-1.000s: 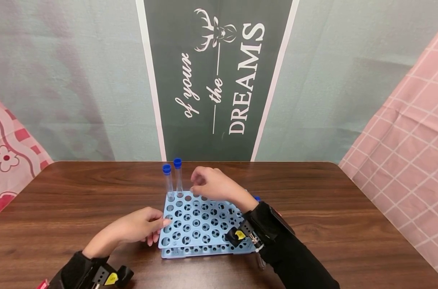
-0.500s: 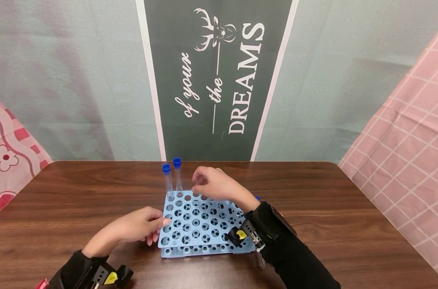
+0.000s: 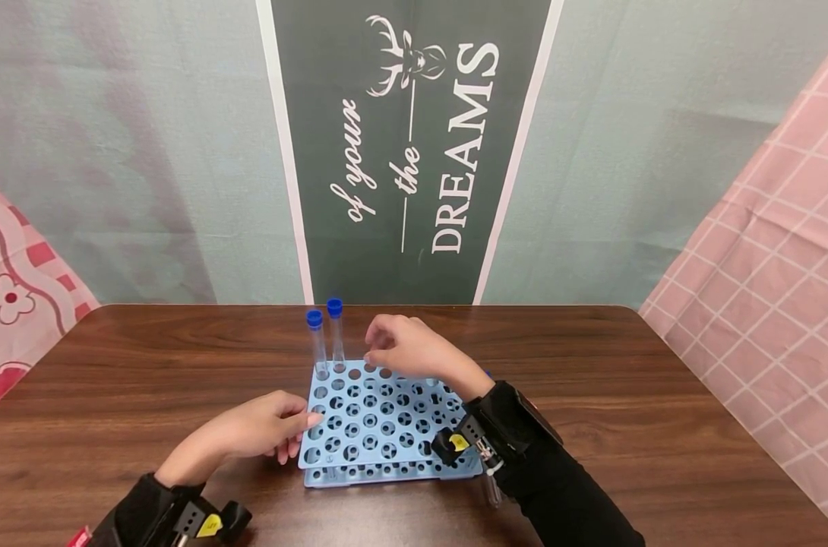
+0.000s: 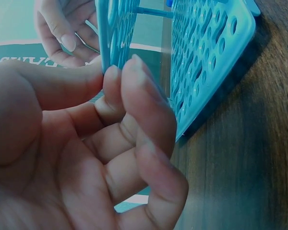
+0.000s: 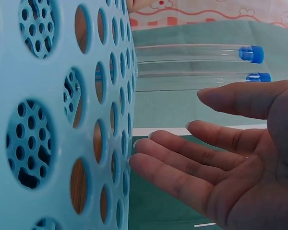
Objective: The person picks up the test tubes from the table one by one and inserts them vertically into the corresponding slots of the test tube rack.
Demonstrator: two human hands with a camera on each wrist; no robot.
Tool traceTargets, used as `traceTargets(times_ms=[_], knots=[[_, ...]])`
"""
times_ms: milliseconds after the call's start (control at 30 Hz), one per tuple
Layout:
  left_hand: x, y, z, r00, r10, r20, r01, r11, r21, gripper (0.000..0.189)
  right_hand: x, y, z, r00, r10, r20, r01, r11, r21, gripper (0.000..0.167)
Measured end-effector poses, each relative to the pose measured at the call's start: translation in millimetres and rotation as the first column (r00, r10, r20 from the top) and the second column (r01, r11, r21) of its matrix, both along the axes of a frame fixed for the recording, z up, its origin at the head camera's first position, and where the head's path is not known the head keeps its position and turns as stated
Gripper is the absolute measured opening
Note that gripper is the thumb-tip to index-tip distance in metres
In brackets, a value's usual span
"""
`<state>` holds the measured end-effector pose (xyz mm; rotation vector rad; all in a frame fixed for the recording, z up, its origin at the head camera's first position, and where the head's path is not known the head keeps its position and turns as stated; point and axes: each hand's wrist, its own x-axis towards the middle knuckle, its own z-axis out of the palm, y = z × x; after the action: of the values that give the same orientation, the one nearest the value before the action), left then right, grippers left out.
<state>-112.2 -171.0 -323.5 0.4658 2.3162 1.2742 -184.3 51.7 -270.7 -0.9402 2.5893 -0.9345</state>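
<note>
A light blue test tube rack (image 3: pixel 378 422) with a two-tier grid of holes stands mid-table. My left hand (image 3: pixel 267 425) pinches the left edge of its top plate, thumb above and fingers beneath, as the left wrist view (image 4: pixel 110 43) also shows of the rack. Two clear tubes with blue caps stand upright in the rack's back left corner: the outer tube (image 3: pixel 319 346) and the inner tube (image 3: pixel 336 334). My right hand (image 3: pixel 410 346) hovers over the rack's back edge, right of those tubes. Its fingers are relaxed with nothing between them, fingertips close to the plate in the right wrist view.
To the right of the rack, partly hidden behind my right forearm, a clear tube (image 3: pixel 492 492) lies on the brown wooden table (image 3: pixel 626 425). A fabric backdrop (image 3: pixel 585 190) with printed lettering hangs behind the table's far edge.
My right hand has drifted slightly to the right above the rack. The left hand keeps its pinch on the rack, and both upright tubes stay where they were.
</note>
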Motion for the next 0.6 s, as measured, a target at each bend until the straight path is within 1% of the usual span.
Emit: traceTargets(times_ms=[200, 433, 600], knots=[[-0.2, -0.1, -0.9, 1.000, 0.001, -0.003, -0.001, 1.000, -0.006, 0.032, -0.3, 5, 1.9, 0.999, 0.008, -0.034, -0.008, 1.000, 0.004, 0.015], [0.5, 0.1, -1.0, 1.000, -0.002, -0.009, 0.002, 1.000, 0.002, 0.033, 1.5, 13, 5.2, 0.999, 0.009, -0.037, -0.009, 1.000, -0.005, 0.015], [0.8, 0.5, -0.9, 1.000, 0.006, -0.011, -0.006, 1.000, 0.001, 0.034, 3.6, 18, 6.6, 0.999, -0.009, -0.038, 0.009, 1.000, 0.002, 0.015]])
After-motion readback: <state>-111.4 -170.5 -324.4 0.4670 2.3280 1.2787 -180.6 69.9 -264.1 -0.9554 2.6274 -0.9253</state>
